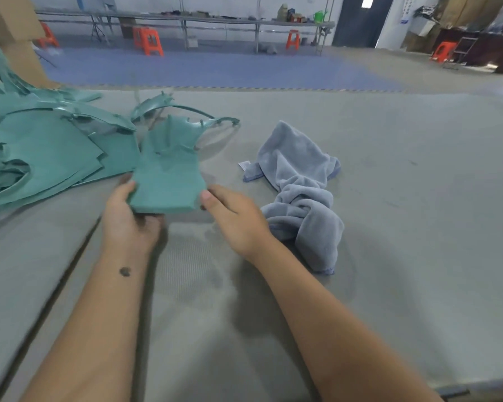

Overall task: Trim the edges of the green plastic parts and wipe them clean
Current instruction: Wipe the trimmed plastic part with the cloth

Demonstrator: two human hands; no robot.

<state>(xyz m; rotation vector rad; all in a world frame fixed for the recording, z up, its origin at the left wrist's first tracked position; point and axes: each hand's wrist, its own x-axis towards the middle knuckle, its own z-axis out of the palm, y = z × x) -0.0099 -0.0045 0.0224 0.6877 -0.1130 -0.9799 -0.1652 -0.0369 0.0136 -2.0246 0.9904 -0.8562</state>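
- Green plastic part point(169, 175) is held just above the grey table point(389, 198), its flat near end towards the person and its curved, ribbed end pointing away, so its long axis runs away from the body.
- Left hand point(125, 219) has the near left corner, thumb on top and fingers curled beneath: a firm grip on that edge.
- Right hand point(233, 219) sits at the near right corner, thumb tip touching the edge; I cannot tell whether its fingers close under the part or only steady it.
- Pile of green parts point(41, 152) lies to the left, its nearest piece just beside the held one and closer to the left hand.
- Blue-grey cloth point(299, 187) lies crumpled to the right, just beside the right hand and partly behind its wrist, so that hand looks the likelier one to fetch it for wiping.
- No trimming tool shows anywhere.
- No box or tray on the table holds anything; a cardboard box point(15, 39) stands behind the pile, contents hidden.
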